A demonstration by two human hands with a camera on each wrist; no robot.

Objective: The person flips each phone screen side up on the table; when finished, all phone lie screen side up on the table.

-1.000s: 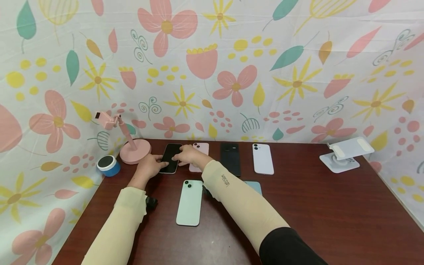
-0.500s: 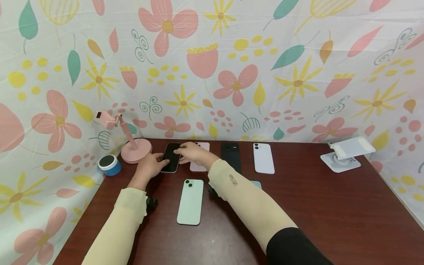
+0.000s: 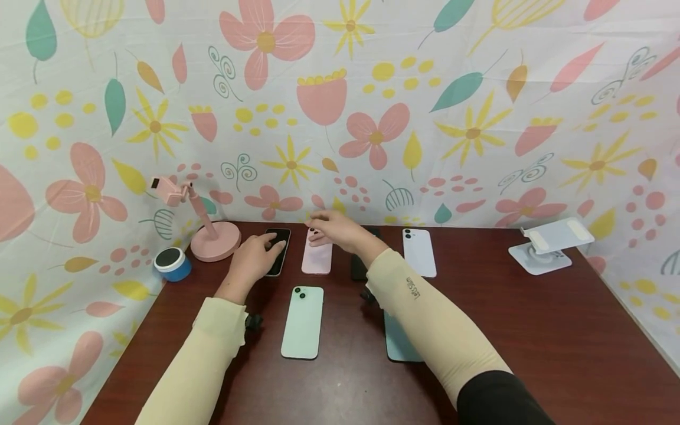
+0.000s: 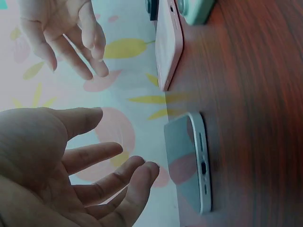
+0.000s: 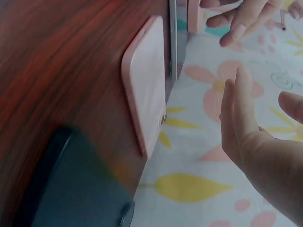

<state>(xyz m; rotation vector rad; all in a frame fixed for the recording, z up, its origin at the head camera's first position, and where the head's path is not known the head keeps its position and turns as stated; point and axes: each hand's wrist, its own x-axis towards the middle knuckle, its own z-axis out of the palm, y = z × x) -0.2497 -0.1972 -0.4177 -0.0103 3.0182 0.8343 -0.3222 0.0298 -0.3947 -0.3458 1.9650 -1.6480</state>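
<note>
Above a phone with a black screen (image 3: 277, 267), my left hand (image 3: 252, 258) hovers with relaxed fingers. The left wrist view shows a gap between those fingers and the phone (image 4: 184, 165), which lies screen up. My right hand (image 3: 342, 230) is raised over the top of a pink phone (image 3: 317, 258), its fingers loosely extended and holding nothing. In the right wrist view the pink phone (image 5: 147, 85) lies apart from that hand (image 5: 255, 137). A black phone (image 3: 358, 268) is partly hidden under the right hand and wrist.
A white phone (image 3: 419, 254) lies back down in the rear row. Nearer are a mint green phone (image 3: 303, 323) and a blue device (image 3: 399, 341), partly covered by the right sleeve. A pink stand (image 3: 215, 242) and blue jar (image 3: 172, 265) are left; a white stand (image 3: 540, 260) is right.
Both hands were touching the black-screen phone. The right hand has lifted off and moved right, over the pink phone; the left hand has risen and shifted slightly right.
</note>
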